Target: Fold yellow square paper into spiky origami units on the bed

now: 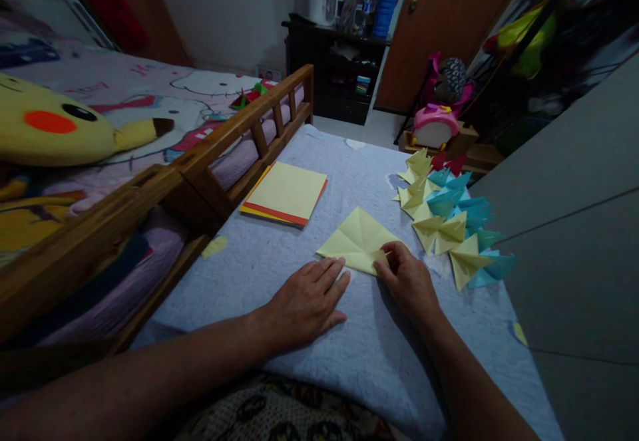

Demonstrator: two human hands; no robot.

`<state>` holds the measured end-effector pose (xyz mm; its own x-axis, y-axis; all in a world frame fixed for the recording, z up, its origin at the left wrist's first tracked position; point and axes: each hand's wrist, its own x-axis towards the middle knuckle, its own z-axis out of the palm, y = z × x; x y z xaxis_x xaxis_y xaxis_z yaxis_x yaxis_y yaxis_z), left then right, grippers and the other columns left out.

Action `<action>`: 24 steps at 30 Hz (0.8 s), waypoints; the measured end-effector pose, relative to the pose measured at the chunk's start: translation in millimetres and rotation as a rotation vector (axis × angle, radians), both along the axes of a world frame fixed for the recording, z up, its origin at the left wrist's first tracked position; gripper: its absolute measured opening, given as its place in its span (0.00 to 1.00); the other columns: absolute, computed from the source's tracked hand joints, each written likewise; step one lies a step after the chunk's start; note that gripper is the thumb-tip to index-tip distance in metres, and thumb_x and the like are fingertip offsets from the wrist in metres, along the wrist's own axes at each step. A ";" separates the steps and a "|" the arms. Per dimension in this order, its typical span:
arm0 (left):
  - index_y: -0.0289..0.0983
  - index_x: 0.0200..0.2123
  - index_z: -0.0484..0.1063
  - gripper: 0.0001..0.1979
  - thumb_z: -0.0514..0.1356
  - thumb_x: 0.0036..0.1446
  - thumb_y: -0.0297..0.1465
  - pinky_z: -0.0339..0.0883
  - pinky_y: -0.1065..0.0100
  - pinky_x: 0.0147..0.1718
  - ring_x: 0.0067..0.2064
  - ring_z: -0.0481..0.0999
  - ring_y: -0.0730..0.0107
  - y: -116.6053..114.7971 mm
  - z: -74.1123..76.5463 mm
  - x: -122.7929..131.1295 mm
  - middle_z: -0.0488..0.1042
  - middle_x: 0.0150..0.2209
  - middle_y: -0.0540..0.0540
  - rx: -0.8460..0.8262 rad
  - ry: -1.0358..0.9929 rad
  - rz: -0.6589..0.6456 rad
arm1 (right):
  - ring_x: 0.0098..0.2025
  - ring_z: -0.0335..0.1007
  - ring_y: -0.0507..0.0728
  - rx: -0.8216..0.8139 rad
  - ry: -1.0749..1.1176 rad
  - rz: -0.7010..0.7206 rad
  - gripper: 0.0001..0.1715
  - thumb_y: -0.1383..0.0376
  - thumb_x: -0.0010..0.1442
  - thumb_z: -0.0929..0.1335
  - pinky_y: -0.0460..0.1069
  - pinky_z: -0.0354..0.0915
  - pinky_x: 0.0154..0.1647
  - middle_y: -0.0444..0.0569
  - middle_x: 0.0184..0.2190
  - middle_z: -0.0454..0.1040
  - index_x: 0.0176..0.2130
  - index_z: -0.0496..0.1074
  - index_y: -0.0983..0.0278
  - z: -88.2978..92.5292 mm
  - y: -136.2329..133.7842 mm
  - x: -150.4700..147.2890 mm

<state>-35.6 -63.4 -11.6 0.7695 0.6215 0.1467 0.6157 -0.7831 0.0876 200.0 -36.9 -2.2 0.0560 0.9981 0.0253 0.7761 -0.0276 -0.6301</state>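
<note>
A pale yellow sheet of origami paper (357,236) with crossing creases lies on the light blue cloth in front of me. At its near right edge, my right hand (407,280) pinches the paper between thumb and fingers, and a small part there is lifted or folded. My left hand (312,298) rests flat with fingers stretched out, its fingertips touching the paper's near left edge. To the left sits a stack of square paper (289,191), pale yellow on top with orange and red edges below. Folded yellow paper pieces (426,218) and blue ones (472,211) stand in rows on the right.
The cloth-covered surface (239,308) meets a wooden bed rail (239,115) on the left. Beyond the rail lies a yellow plush toy (60,122). A pale cabinet panel (574,228) borders the right side, and a dark low cabinet (329,68) stands at the back.
</note>
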 end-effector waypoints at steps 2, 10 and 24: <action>0.31 0.62 0.62 0.30 0.59 0.66 0.45 0.61 0.52 0.60 0.64 0.64 0.46 -0.4 0.2 -0.1 0.63 0.66 0.29 -0.004 0.002 0.006 | 0.23 0.65 0.55 0.000 0.008 0.000 0.15 0.58 0.56 0.66 0.48 0.55 0.27 0.40 0.22 0.69 0.42 0.69 0.61 -0.5 0.3 0.1; 0.34 0.67 0.57 0.35 0.57 0.66 0.49 0.48 0.51 0.68 0.71 0.52 0.51 6.7 1.7 3.6 0.58 0.70 0.36 -0.083 -0.005 -0.097 | 0.23 0.65 0.55 0.010 0.059 -0.006 0.14 0.57 0.56 0.66 0.48 0.56 0.27 0.39 0.21 0.69 0.41 0.69 0.61 -3.9 0.8 0.4; 0.31 0.68 0.53 0.43 0.59 0.62 0.54 0.49 0.51 0.67 0.71 0.52 0.43 1.0 -1.8 5.2 0.52 0.70 0.26 -0.100 0.031 -0.029 | 0.24 0.65 0.55 -0.015 0.061 0.004 0.15 0.57 0.56 0.66 0.49 0.56 0.28 0.38 0.21 0.66 0.42 0.67 0.60 -1.1 1.0 0.3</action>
